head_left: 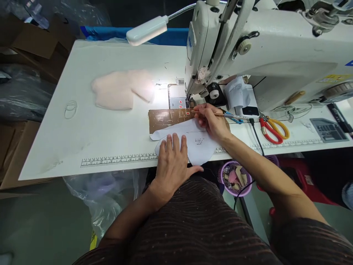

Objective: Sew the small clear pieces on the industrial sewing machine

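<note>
My left hand lies flat with fingers stretched out, pressing on a white paper-like piece with curved edges and a small printed block of marks. A second white flap shows at its upper left. In my right hand a thin pencil is pinched, its tip pointing left by the upper edge of a brown strip. This strip lies partly under the white piece, just in front of the sewing machine's needle plate. Small red marks show on the plate and strip.
A sewing machine stands at the right behind my hands, with a lamp over the table. A pale pink fabric piece lies left. Scissors and cords are on the right. Below the edge hangs a purple basket of scraps.
</note>
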`<state>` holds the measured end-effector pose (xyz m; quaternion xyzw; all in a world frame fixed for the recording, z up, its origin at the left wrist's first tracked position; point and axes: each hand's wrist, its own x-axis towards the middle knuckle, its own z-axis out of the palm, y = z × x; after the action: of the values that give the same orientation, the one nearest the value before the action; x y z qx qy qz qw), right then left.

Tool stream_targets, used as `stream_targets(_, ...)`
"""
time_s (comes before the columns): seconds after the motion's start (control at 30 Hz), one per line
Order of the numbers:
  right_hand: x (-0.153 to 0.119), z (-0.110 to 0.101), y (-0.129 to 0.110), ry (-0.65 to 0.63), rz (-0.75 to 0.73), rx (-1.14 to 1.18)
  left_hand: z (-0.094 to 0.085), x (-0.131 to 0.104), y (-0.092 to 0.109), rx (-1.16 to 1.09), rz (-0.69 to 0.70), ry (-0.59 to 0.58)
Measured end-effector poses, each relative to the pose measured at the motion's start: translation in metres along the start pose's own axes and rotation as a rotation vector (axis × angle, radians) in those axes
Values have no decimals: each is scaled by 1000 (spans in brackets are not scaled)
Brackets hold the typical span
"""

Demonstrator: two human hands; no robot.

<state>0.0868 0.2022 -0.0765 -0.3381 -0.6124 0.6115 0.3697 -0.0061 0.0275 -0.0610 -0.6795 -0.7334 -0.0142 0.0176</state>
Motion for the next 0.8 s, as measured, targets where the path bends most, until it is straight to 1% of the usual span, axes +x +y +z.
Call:
stream_targets(0.07, 1, -17, -4, 13, -130, -271, 4, -5, -2, 33, 45, 26)
stream_targets(0.13, 2, -37, -10, 4, -296, -643, 8, -11, -8, 52, 101, 97)
stream_targets(0.17, 2, -48, -12, -27, -372, -846, 9, -13, -12, 39, 142, 147)
stream_targets(0.23, 3, -66, -17, -127, -473, -1182, 8, -18, -22, -63, 263, 249)
stream_targets(0.27, 3, -73, -19, -172, -498, -1280, 7, -19, -27, -161, 326, 291)
stream_targets(0.3, 2, -78, -22, -202, -513, -1321, 4, -21, -33, -281, 369, 320)
stream_targets(0.33, 1, -80, -25, -213, -528, -1310, 1, -22, -38, -408, 378, 342)
stream_targets(0.37, -2, -80, -28, -209, -542, -1255, -3, -24, -43, -523, 343, 367)
stream_targets(0.43, -11, -72, -37, -217, -527, -1055, -11, -27, -49, -678, 172, 414)
stream_targets(0.47, -17, -66, -42, -243, -482, -920, -15, -29, -51, -718, 77, 426)
stream_targets(0.5, -23, -59, -48, -284, -407, -767, -18, -31, -53, -744, 1, 424)
stream_targets(0.57, -38, -46, -60, -414, -179, -444, -24, -36, -53, -795, -74, 367)
stream_targets(0.63, -51, -37, -71, -592, 30, -144, -27, -41, -51, -855, -75, 282)
stream_targets(0.67, -57, -33, -76, -675, 102, -38, -27, -44, -49, -887, -58, 245)
stream_targets(0.7, -63, -29, -80, -742, 152, 16, -27, -46, -47, -919, -32, 216)
stream_targets(0.73, -69, -26, -82, -787, 185, 18, -26, -48, -46, -950, -1, 194)
stream_targets(0.8, -78, -19, -85, -815, 216, -89, -21, -53, -46, -1011, 72, 136)
